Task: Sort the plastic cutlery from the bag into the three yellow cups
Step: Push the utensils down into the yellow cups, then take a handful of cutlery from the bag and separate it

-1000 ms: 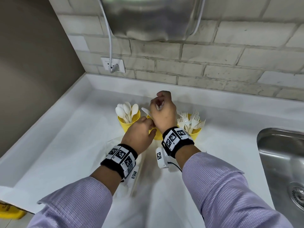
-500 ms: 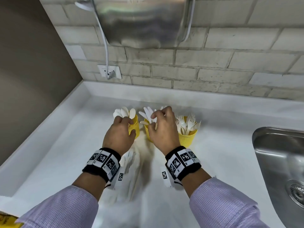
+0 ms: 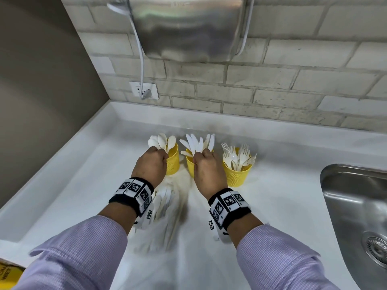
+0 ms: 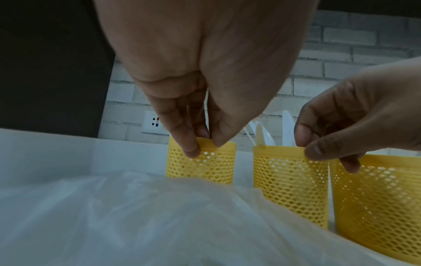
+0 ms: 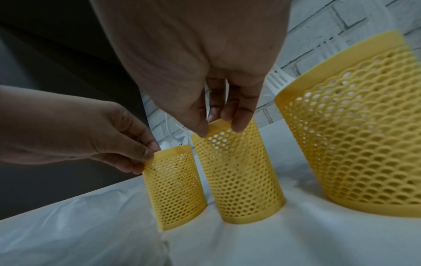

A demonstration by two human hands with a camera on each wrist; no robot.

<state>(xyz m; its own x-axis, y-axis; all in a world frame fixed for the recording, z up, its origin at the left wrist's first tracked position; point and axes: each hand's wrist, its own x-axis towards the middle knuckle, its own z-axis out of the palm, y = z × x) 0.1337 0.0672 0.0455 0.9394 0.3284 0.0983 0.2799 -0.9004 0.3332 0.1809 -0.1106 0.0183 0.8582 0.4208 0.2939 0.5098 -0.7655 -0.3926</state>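
Three yellow mesh cups stand in a row on the white counter. The left cup (image 3: pixel 173 164) holds white spoons (image 3: pixel 161 140); my left hand (image 3: pixel 151 166) pinches its near rim (image 4: pixel 202 144) between thumb and fingers. The middle cup (image 3: pixel 190 167) holds white knives (image 3: pixel 198 143); my right hand (image 3: pixel 206 170) pinches its rim (image 5: pixel 218 126). Beside it, untouched, the right cup (image 3: pixel 237 173) holds white forks (image 3: pixel 238 156). The clear plastic bag (image 3: pixel 165 208) lies flat on the counter under my wrists, with some white cutlery showing through it.
A steel sink (image 3: pixel 356 210) sits at the right. A brick wall with a socket (image 3: pixel 143 90) and a metal wall unit (image 3: pixel 188 26) rises behind the cups. The counter has a raised edge (image 3: pixel 52 164) on the left.
Both hands came down from above the middle cup. The left went to the left cup's rim and the right to the middle cup's rim. The head camera shifted too.
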